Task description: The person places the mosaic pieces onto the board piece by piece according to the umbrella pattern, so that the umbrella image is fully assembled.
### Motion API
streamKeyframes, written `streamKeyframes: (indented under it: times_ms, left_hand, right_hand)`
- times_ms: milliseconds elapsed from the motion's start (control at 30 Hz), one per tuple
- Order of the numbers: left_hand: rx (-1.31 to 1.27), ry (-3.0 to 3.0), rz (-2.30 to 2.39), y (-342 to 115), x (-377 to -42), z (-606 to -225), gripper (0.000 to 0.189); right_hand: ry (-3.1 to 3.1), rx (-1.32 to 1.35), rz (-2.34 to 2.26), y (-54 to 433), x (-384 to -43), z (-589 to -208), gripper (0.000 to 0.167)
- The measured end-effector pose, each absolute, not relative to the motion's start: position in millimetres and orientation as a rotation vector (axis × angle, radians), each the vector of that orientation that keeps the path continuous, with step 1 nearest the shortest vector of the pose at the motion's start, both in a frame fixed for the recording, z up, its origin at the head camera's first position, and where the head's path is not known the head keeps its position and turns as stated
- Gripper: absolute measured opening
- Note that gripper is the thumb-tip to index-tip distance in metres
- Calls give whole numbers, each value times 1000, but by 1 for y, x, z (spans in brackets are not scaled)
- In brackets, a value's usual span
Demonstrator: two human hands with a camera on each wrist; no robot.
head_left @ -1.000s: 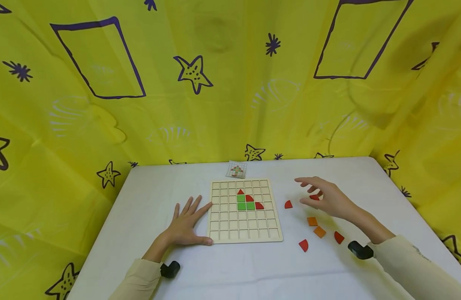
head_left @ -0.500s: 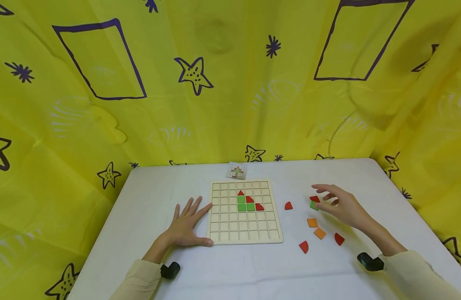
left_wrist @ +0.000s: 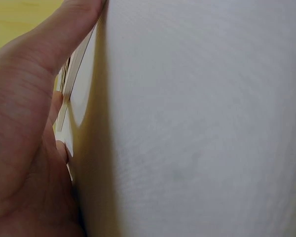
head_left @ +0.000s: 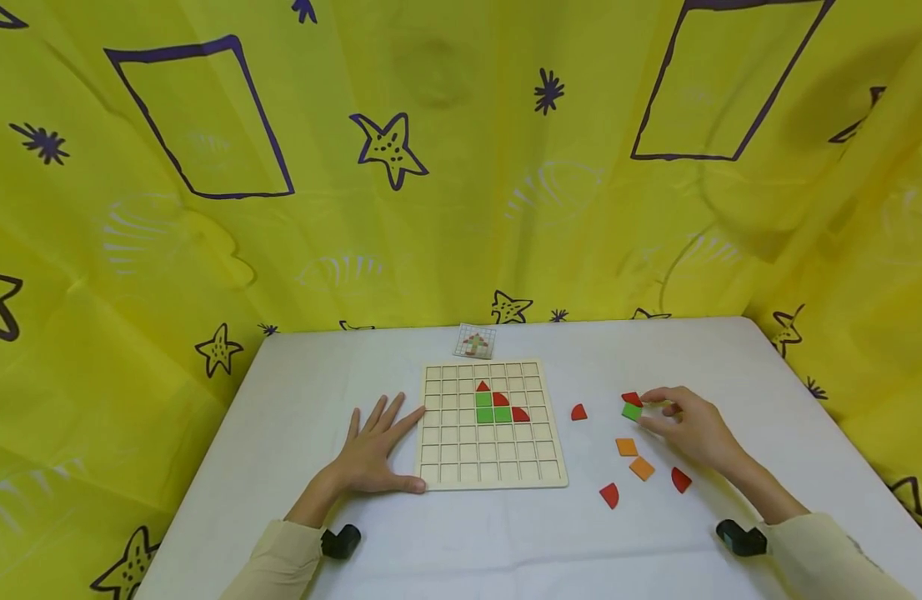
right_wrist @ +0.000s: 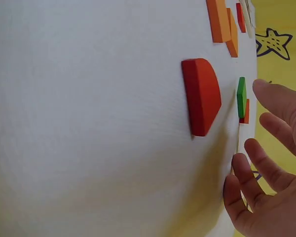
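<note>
White table (head_left: 318,367) bears a gridded board (head_left: 449,454) holding red and green tiles (head_left: 503,414), left grip (head_left: 373,454) spread, right grip (head_left: 691,429) parted

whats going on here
A person's left hand is spread at the left edge of a gridded board, where green squares and red pieces sit in cells. Their right hand is beside a loose green tile, not gripping it. Orange squares and loose red pieces lie on the white table.
</note>
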State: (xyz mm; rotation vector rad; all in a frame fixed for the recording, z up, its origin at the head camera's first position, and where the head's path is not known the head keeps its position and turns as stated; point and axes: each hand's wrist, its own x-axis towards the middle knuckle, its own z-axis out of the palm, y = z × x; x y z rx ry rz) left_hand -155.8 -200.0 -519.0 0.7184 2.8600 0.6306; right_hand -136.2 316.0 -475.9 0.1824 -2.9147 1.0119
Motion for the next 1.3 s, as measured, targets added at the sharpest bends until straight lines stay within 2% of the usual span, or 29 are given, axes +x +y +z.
streamKeyframes:
  times_ms: [967,1300]
  left_hand:
    - [717,2863,632,-199,-155,-517,117]
    - [711,2852,641,-199,-154,-515,117]
  right_hand:
    - [-2882,174,914,308,-138,-487,26]
    - [-2900,175,909,309,-139,-487,27]
